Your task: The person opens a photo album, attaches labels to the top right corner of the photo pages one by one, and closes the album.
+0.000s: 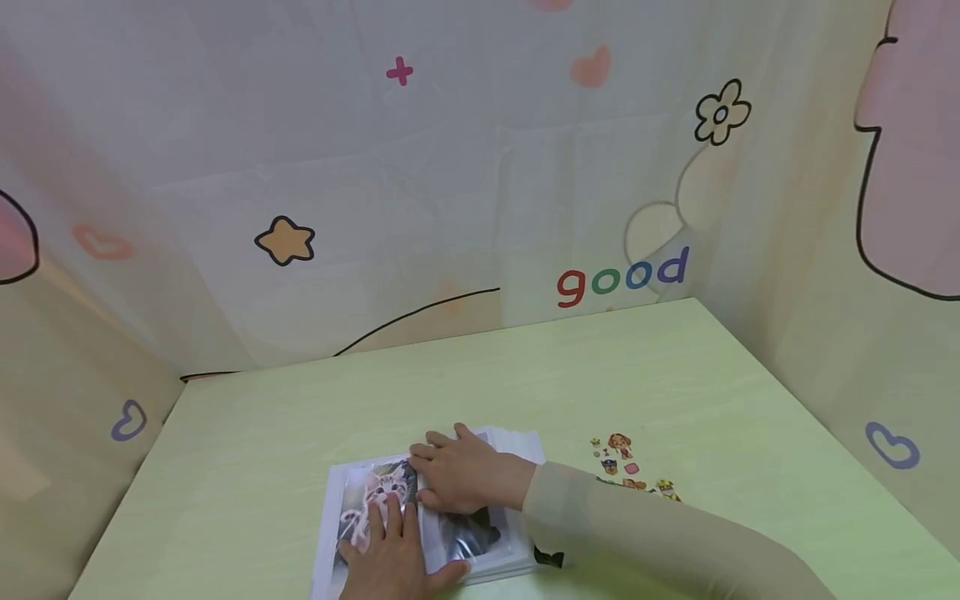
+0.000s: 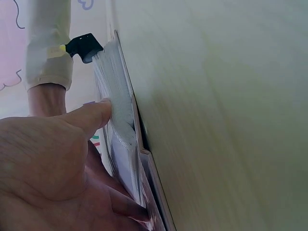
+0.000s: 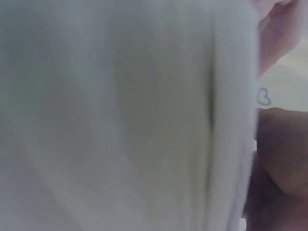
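Photo album (image 1: 436, 537) laid open on the near part of the table (image 1: 262, 450), well apart from the far edge, set nearer the left edge than the right; stretches of tabletop are left at both sides and behind. Kitten picture (image 1: 384, 481) seen under glossy plastic on its left side, dark picture (image 1: 468, 535) partly covered on its right. Kitten side is touched by the left hand (image 1: 386, 557), fingers spread apart, thumb set against the page edges (image 2: 118, 91). Right side is covered near the fold by the right hand (image 1: 461, 475), fingers apart. Towards the table's right edge, cartoon stickers (image 1: 620, 446) are partly hidden by the right sleeve (image 1: 637, 525). Past the far edge, "good" (image 1: 622, 277) is printed on the curtain (image 1: 450, 183) in multicoloured letters.
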The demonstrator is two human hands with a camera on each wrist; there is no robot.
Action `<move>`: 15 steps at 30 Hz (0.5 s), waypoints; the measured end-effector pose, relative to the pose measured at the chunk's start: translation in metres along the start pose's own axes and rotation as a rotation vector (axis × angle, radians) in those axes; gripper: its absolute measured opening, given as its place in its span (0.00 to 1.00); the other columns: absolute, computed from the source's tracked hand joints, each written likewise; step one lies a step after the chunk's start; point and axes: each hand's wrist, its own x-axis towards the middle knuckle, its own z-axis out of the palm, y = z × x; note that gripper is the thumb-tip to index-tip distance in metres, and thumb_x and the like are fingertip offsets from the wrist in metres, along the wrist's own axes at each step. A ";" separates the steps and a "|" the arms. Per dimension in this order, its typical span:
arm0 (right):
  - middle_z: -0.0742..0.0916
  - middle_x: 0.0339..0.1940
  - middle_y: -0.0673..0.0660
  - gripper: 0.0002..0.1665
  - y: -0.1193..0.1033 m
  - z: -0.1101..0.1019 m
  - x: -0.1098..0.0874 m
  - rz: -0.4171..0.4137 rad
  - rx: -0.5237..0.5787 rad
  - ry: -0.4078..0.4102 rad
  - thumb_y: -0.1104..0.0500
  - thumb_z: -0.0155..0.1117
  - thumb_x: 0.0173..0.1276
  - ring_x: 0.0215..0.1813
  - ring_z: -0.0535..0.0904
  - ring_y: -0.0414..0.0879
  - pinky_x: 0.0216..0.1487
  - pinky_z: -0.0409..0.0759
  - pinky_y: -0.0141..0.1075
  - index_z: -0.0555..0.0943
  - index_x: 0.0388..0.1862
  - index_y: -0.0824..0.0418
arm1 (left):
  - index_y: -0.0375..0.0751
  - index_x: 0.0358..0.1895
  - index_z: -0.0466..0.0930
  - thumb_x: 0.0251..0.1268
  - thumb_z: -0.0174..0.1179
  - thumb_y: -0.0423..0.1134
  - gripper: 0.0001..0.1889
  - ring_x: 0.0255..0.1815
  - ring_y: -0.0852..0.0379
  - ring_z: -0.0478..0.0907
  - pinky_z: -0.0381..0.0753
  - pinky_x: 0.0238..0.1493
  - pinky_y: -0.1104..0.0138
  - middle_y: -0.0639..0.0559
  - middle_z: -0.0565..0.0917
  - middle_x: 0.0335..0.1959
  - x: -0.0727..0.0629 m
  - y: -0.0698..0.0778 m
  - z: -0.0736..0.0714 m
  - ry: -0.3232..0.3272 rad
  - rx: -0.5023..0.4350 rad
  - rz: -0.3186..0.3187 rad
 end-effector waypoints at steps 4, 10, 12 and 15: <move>0.69 0.80 0.45 0.35 0.006 0.001 0.000 -0.044 0.026 0.040 0.36 0.48 0.82 0.81 0.60 0.44 0.76 0.63 0.53 0.69 0.80 0.49 | 0.26 0.74 0.66 0.50 0.64 0.78 0.62 0.78 0.24 0.54 0.53 0.59 0.18 0.27 0.62 0.77 0.000 -0.001 0.001 0.008 0.001 0.007; 0.70 0.79 0.43 0.30 0.005 0.000 -0.007 -0.151 0.034 0.051 0.41 0.47 0.84 0.81 0.60 0.42 0.76 0.62 0.57 0.71 0.79 0.48 | 0.28 0.76 0.64 0.51 0.62 0.80 0.62 0.78 0.24 0.53 0.53 0.59 0.18 0.27 0.61 0.77 0.000 -0.002 0.000 -0.011 0.008 0.010; 0.70 0.79 0.43 0.29 0.004 0.001 -0.008 -0.152 0.017 0.047 0.41 0.48 0.84 0.81 0.60 0.42 0.75 0.62 0.58 0.71 0.78 0.47 | 0.28 0.76 0.64 0.51 0.61 0.80 0.62 0.78 0.24 0.53 0.52 0.59 0.18 0.27 0.61 0.77 0.000 -0.002 0.000 -0.014 0.011 0.009; 0.70 0.79 0.42 0.30 0.003 0.002 -0.006 -0.135 -0.002 0.047 0.40 0.49 0.83 0.81 0.60 0.42 0.75 0.63 0.59 0.72 0.78 0.47 | 0.28 0.75 0.65 0.51 0.61 0.80 0.62 0.78 0.24 0.54 0.53 0.59 0.18 0.27 0.62 0.77 0.000 -0.002 0.001 -0.002 0.013 0.013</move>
